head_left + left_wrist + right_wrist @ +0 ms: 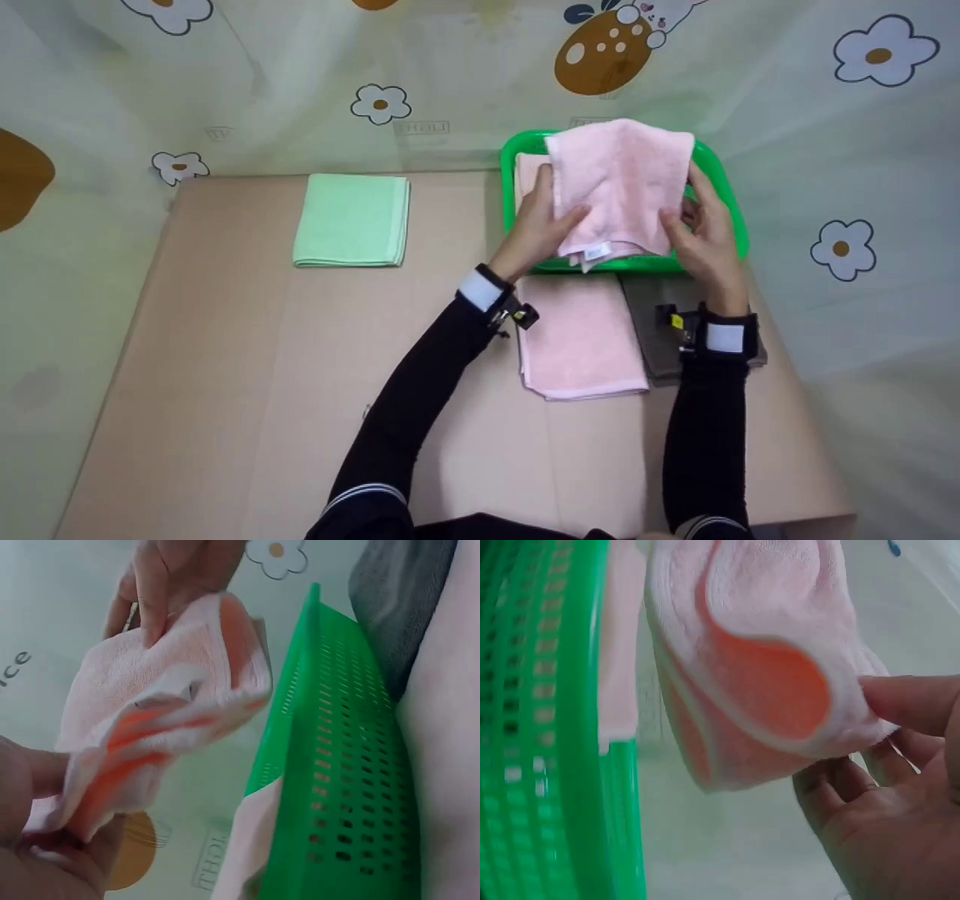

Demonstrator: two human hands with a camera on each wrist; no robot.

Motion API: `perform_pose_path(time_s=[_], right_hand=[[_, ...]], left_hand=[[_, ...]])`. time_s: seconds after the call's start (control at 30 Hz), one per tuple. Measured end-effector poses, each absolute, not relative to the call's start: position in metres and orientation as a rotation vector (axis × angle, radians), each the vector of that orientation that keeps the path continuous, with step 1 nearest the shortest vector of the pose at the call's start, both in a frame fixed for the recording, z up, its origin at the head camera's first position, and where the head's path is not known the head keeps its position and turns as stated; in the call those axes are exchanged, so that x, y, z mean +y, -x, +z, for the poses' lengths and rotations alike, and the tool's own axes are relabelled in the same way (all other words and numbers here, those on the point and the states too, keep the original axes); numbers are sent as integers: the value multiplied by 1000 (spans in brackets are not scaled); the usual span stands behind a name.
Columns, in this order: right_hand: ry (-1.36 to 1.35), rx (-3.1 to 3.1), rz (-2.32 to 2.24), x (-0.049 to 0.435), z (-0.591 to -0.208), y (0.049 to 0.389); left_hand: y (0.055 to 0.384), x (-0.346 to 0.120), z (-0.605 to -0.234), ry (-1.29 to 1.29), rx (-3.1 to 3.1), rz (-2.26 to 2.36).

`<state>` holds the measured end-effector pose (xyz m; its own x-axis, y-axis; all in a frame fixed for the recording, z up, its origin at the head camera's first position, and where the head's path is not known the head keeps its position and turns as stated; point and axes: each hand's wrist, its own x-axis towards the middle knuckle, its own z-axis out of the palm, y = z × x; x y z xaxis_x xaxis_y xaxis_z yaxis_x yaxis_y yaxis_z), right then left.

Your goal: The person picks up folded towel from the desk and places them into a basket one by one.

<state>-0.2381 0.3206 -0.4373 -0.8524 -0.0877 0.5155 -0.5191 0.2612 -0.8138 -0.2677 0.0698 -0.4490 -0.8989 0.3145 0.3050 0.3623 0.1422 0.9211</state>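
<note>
A folded pink towel [622, 187] hangs between both hands over the green basket [739, 225]. My left hand [536, 225] pinches its left edge, thumb in front and fingers behind. At the opposite edge my right hand [705, 232] pinches it the same way. The right wrist view shows the towel's folded layers [765, 690] bulging open in loops near the thumb. A small white tag [598, 251] shows at its lower edge. Inside the basket, at its left, lies another pale pink cloth [527, 171], partly hidden by the held towel.
A folded green towel [351, 221] lies at the back left of the table [225, 360]. In front of the basket lie a folded pink towel [581, 337] and a dark grey towel [649, 330], the latter partly under the right wrist. A patterned curtain [285, 90] hangs behind the table.
</note>
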Motion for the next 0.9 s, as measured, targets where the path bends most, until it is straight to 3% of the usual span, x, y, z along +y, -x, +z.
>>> perform_pose_path(time_s=[0.17, 0.37, 0.6, 0.9], right_hand=[[-310, -2255, 1370, 332, -441, 241], [-13, -2003, 1465, 345, -446, 247], [167, -1903, 1244, 357, -452, 252], [317, -2078, 1196, 378, -467, 254]], left_hand=[[277, 87, -455, 711, -2425, -1844], [284, 111, -453, 768, -2509, -1873], [288, 139, -456, 744, -2526, -1624], [289, 169, -466, 917, -2774, -1303]])
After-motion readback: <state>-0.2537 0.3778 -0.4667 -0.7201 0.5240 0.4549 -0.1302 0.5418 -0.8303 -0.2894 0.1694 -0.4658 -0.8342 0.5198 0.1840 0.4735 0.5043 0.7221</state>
